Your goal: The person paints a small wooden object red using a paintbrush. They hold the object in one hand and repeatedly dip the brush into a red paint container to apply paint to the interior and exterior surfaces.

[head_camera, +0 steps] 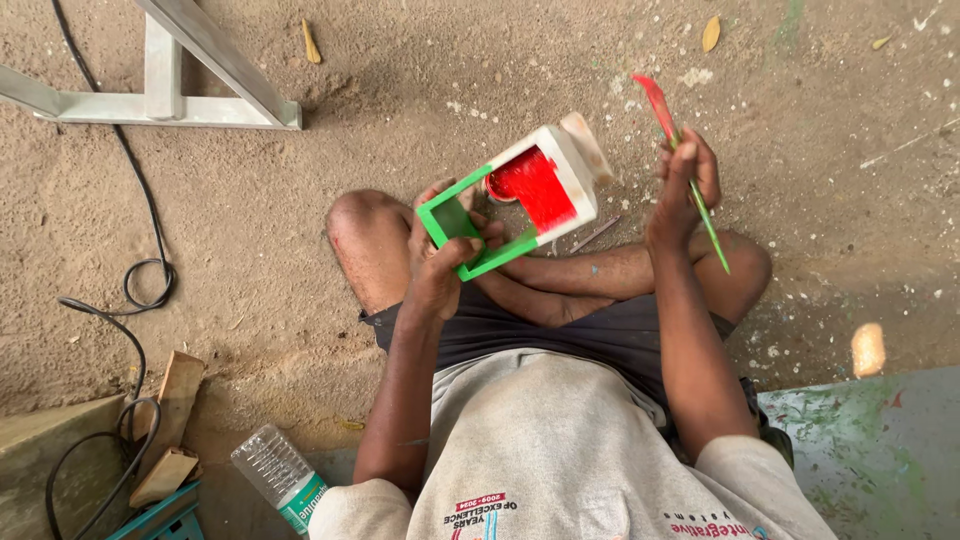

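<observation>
Cross-legged on the sandy floor [250,220], your left hand [440,265] fingers clamped a glossy green-and-white rectangular frame [515,200]; your right hand [680,195] fingers pinched a slim red-tipped brush [690,170].

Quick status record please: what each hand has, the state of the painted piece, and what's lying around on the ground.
left hand: holds the frame by its green end
right hand: holds a thin brush, red tip up, away from the frame
frame: open rectangular piece, green one end, white the other, red paint inside the white end
posture: seated cross-legged on sandy ground
nearby: plastic bottle, black cable, wood blocks, grey metal stand, dry leaves
</observation>
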